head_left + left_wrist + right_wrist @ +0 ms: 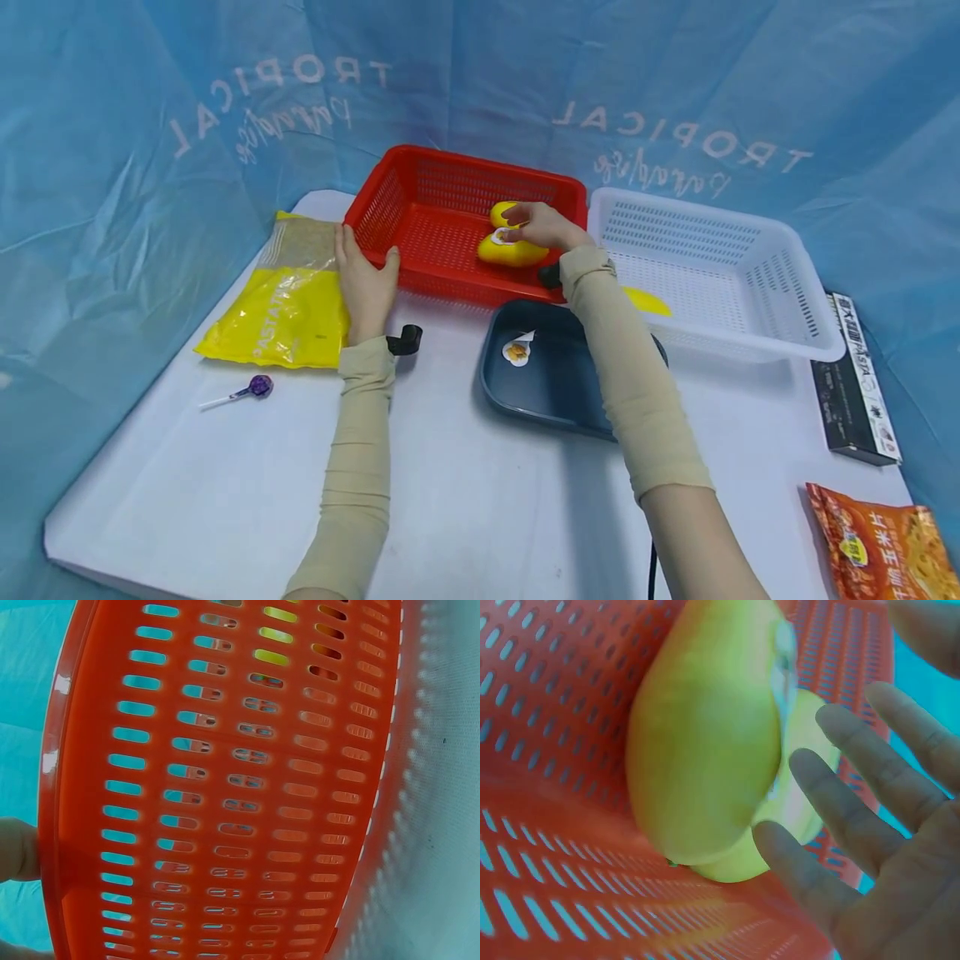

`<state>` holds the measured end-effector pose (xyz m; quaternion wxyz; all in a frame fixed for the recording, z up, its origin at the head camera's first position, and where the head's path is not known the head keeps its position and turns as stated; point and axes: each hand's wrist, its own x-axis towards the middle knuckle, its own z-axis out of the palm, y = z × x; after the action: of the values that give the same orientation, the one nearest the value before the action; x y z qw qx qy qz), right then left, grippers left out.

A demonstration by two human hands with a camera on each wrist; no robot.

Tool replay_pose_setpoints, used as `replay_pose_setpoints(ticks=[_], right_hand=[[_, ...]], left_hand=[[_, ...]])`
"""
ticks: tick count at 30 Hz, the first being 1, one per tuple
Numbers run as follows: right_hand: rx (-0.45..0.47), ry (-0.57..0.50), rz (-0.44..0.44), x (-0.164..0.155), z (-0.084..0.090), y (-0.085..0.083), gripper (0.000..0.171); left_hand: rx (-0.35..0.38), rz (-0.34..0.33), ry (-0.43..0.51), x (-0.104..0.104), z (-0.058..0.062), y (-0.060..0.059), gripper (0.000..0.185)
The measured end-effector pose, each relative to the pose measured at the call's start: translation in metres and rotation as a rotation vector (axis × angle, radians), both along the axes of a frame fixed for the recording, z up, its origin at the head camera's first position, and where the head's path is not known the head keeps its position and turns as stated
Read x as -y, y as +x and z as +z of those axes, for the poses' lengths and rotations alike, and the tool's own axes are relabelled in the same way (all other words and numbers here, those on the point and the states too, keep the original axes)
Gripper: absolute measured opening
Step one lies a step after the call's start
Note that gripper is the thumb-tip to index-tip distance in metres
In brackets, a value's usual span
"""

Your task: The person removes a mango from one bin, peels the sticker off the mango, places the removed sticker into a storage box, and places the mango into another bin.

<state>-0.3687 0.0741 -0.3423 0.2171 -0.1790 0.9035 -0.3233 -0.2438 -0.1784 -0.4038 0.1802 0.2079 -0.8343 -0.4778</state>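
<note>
Blue printed curtain enclosed the white surface, where a red basket stood at the back beside a white basket, a dark blue tray lying just in front. Slotted walls bounded the red basket, its floor showing left of two yellow mango-like fruits near its right end. The left hand's fingers, straight with thumb apart, touched its near-left corner; the right hand's fingers were spread wide at the labelled front fruit, contact unclear.

Curtained workspace, blue lettered sheeting, white table
</note>
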Motion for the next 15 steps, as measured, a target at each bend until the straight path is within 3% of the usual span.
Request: replay_pose_setpoints(ticks=[7, 15], right_hand=[[-0.026, 0.017, 0.012, 0.003, -0.016, -0.006, 0.051], [0.031, 0.032, -0.025, 0.000, -0.025, -0.002, 0.053]], left_hand=[[0.006, 0.002, 0.011, -0.003, -0.001, 0.002, 0.079], [0.011, 0.004, 0.005, -0.003, -0.002, 0.003, 0.079]])
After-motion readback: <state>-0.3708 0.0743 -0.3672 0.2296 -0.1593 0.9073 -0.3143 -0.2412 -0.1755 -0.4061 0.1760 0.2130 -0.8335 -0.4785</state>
